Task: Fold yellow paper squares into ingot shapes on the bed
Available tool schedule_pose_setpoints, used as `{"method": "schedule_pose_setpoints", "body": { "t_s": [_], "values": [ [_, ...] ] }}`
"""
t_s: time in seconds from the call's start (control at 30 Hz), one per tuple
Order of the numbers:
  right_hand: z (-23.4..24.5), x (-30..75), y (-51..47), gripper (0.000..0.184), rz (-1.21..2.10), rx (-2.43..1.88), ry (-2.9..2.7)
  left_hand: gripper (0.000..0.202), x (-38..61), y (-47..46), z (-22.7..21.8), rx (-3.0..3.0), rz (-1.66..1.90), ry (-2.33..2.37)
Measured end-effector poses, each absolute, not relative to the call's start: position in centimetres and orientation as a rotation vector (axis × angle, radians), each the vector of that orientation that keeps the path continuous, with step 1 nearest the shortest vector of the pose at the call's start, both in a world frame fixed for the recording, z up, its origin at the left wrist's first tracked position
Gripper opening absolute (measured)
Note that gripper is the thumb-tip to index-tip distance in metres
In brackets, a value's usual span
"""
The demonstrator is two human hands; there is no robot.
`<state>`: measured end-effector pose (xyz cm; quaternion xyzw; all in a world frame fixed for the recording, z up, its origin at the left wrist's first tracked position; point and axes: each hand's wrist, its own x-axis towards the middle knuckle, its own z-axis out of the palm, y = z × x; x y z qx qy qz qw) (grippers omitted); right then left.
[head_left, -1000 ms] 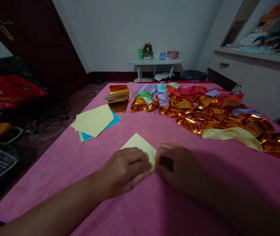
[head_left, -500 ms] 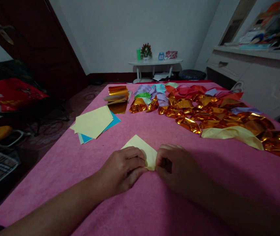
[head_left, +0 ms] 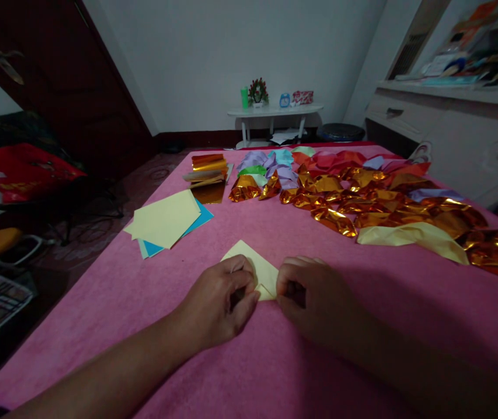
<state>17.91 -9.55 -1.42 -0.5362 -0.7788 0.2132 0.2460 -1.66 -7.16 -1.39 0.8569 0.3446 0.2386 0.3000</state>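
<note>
A pale yellow sheet of paper [head_left: 251, 259] lies on the pink cloth with one corner pointing away from me and its near corner folded over. My left hand [head_left: 226, 294] pinches the near left part of the sheet between thumb and fingers. At the near right edge, my right hand [head_left: 305, 291] is closed on the same sheet, thumb against curled fingers. Both hands cover the sheet's side corners. To the left sits a stack of yellow and blue paper sheets [head_left: 168, 218]. Behind it is a pile of gold foil sheets [head_left: 208, 177].
Folded gold foil pieces [head_left: 336, 221] spread over the right side of the pink cloth [head_left: 231, 372], with purple, red and green folded papers behind. A long yellow folded paper [head_left: 412, 235] lies among them. Farther off stand a white side table [head_left: 275, 110] and a cabinet [head_left: 449, 119].
The near corner of the yellow paper now shows a small triangular fold. My left thumb and fingers have shifted slightly into a rounder pinch; the right hand stays nearly still.
</note>
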Motion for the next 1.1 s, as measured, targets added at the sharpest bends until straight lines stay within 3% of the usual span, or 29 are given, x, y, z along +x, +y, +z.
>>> {"method": "schedule_pose_setpoints", "body": {
  "t_s": [0.2, 0.53, 0.9, 1.1],
  "values": [
    [-1.35, 18.21, -9.51, 0.020, 0.671, -1.407, -2.078, 0.014, -1.59, -7.06, -1.61, 2.276, 0.628, 0.906],
    [-0.92, 17.94, -9.61, 0.010, 0.628, -1.459, -2.099, 0.015, -1.44, -7.19, -1.33, 2.243, 0.634, 0.926],
    [-1.06, 17.36, -9.63, 0.011, 0.561, -1.518, -2.109, 0.019, -1.44, -7.25, -1.79, 2.214, 0.682, 1.019],
    [-1.12, 17.30, -9.73, 0.011, 0.552, -1.534, -2.113, 0.009, -1.57, -7.80, -1.75, 2.295, 0.690, 1.058]
  ]
}}
